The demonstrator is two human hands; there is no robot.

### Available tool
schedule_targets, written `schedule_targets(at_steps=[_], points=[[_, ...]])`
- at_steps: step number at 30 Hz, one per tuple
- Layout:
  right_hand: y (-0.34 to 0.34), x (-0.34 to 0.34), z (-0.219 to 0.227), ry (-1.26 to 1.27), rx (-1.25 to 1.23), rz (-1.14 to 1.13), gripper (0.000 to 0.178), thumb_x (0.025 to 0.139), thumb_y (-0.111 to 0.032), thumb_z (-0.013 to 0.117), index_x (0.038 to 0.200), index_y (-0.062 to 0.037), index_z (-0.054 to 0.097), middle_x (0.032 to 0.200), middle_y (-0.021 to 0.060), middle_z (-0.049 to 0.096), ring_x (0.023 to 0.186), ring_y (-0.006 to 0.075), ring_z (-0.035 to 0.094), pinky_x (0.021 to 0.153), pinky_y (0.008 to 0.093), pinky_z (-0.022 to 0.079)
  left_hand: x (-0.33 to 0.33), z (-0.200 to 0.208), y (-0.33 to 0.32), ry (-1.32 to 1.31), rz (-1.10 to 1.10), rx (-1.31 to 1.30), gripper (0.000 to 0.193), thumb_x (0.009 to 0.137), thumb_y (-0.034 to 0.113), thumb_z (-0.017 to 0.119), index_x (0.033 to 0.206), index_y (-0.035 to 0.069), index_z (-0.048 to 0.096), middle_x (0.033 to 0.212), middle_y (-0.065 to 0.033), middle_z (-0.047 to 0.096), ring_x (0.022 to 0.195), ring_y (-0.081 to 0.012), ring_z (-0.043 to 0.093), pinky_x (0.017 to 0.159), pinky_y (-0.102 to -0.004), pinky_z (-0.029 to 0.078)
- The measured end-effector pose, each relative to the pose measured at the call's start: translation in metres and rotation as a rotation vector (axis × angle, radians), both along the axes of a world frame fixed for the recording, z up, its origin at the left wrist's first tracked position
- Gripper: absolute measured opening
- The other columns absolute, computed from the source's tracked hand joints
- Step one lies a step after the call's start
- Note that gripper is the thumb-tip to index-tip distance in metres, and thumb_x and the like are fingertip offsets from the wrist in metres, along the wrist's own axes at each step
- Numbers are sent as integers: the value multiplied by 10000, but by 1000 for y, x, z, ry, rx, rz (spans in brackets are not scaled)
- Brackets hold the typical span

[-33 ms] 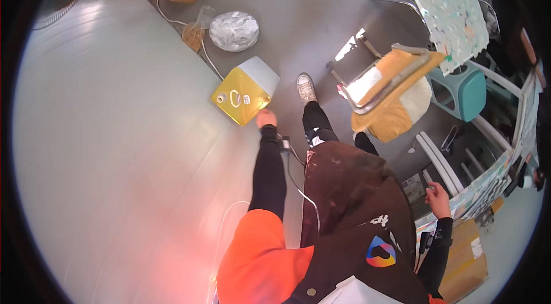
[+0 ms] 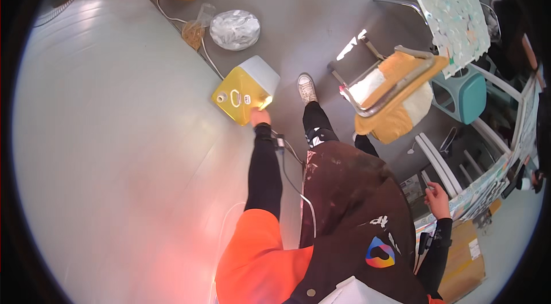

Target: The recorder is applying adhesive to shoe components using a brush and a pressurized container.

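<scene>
A square can (image 2: 238,93) with a yellow top and a pale side stands by the edge of the pale grey surface on my left. Its top bears a round spout and a handle loop. My left hand (image 2: 260,116) is at the can's near corner, beside a bright glint; its fingers are too small and partly hidden to show whether they grip it. My right hand (image 2: 438,201) hangs low on the right near a white table leg, its fingers loosely bent and partly apart, with nothing discernible in them.
A bulging clear plastic bag (image 2: 235,30) sits beyond the can, with a white cable (image 2: 209,58) nearby. To the right stand a chair with an orange-brown cover (image 2: 396,97), a teal stool (image 2: 472,96) and a patterned table (image 2: 488,183). A cardboard box (image 2: 462,261) lies behind my right arm.
My left hand has shifted slightly left along the can's near edge, and a brighter glint shows on the can's corner. The can and my right hand look unmoved.
</scene>
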State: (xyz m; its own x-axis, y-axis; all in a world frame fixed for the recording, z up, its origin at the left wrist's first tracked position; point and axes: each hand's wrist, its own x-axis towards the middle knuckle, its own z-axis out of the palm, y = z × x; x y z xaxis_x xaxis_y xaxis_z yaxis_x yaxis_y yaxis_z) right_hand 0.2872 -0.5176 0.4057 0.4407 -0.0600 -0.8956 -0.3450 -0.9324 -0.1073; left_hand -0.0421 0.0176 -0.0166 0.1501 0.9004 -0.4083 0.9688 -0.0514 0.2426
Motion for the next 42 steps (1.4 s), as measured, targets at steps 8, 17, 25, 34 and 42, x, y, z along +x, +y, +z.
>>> schedule_targets(at_steps=[8,17,25,34,42], points=[[93,-5,4,-19,-17,-35,272,969,-98,610,1227,-12,597,766,33,601,671,93,593,631,258,499,-22,-48,116,228,175,-14,728,702,424,800,1164,-90,573,1173,-274,624,1134,-441,589,946,-500,484],[119,-9,26,-67,-107,6,286,963,-132,629,1220,-9,604,761,42,610,655,112,620,612,273,503,-16,-48,137,303,303,-331,870,642,597,820,1261,20,620,1255,-193,650,1168,-341,623,992,-428,494],[102,-19,35,-118,-128,-13,301,960,-174,636,1219,-24,610,781,58,654,652,126,637,633,284,517,-2,-97,113,173,109,-260,606,870,566,613,1161,39,683,908,-199,716,981,-359,682,899,-423,529],[85,-25,45,-146,-96,75,357,965,-305,619,1203,-39,624,824,78,715,688,173,697,676,322,548,-18,-55,118,-147,-430,-428,527,1024,393,473,1395,20,513,1319,-172,617,1191,-259,619,1007,-405,498],[-4,-72,50,-267,22,-170,397,942,-337,612,1173,-16,639,799,83,721,674,181,707,679,337,557,14,82,123,20,-915,-379,450,945,388,578,1035,-43,669,799,-192,695,686,-336,652,612,-451,508]])
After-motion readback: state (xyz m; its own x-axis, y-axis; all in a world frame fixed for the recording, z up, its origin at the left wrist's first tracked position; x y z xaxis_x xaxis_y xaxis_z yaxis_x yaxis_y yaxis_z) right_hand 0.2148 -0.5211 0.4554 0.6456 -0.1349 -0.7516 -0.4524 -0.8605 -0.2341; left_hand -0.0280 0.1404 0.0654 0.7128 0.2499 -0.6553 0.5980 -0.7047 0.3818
